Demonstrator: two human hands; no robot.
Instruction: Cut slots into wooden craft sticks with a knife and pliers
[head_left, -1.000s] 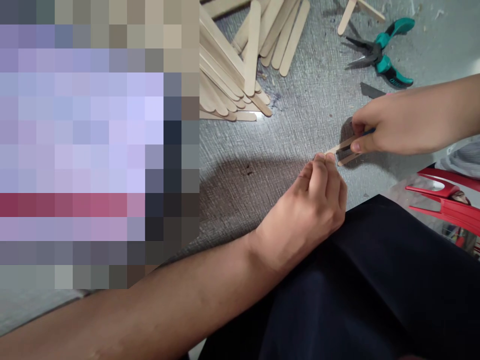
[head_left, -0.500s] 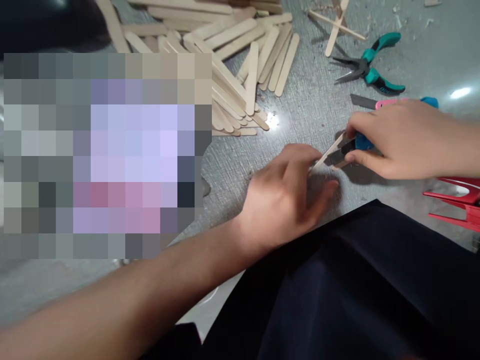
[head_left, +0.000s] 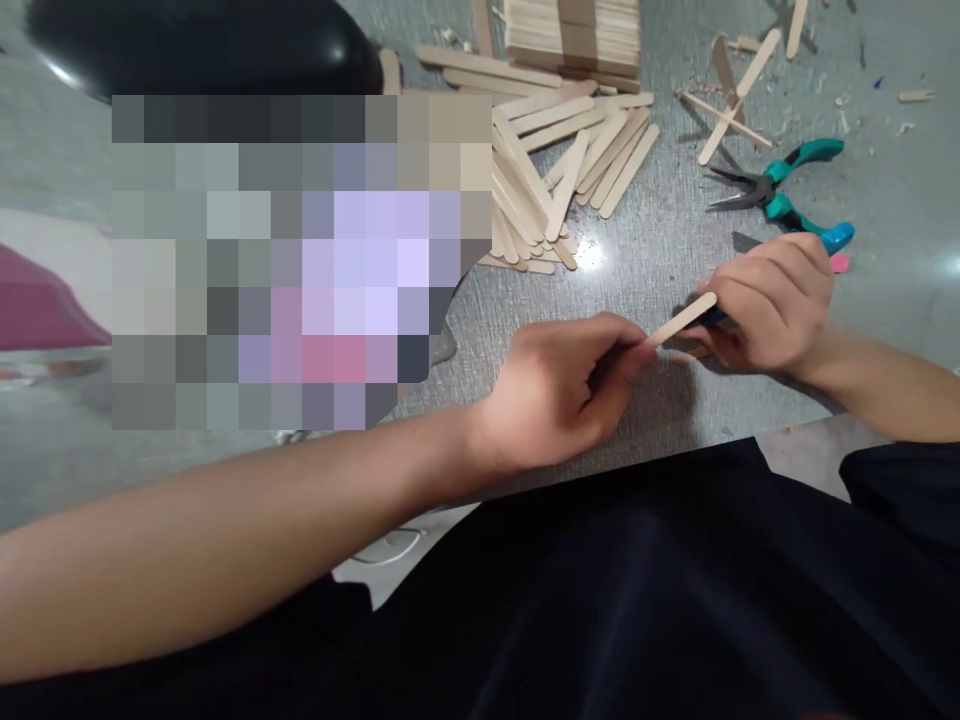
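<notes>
My left hand (head_left: pixel 562 385) pinches one end of a craft stick (head_left: pixel 681 320) between thumb and fingers. The stick slants up to the right, its rounded tip close to the fingers of my right hand (head_left: pixel 776 305). Those fingers are closed around a utility knife (head_left: pixel 711 316), of which only a small dark blue part shows; the blade is mostly hidden behind the stick. Beyond the right hand lies a second cutter with a pink and blue handle (head_left: pixel 838 240), partly covered by the hand. Needle-nose pliers (head_left: pixel 763 190) with teal grips rest open behind it.
Loose craft sticks (head_left: pixel 574 185) are heaped at the back centre, before a banded bundle of sticks (head_left: pixel 574 45). Crossed sticks (head_left: pixel 739 105) stand behind the pliers. A shiny black object (head_left: pixel 210 45) is at upper left, above a pixelated area. Dark cloth (head_left: pixel 637 580) covers my lap.
The stick has turned and lifted, its flat face now showing, and my left thumb has closed on it. My right hand has rolled over, hiding the knife's blade. The view has shifted.
</notes>
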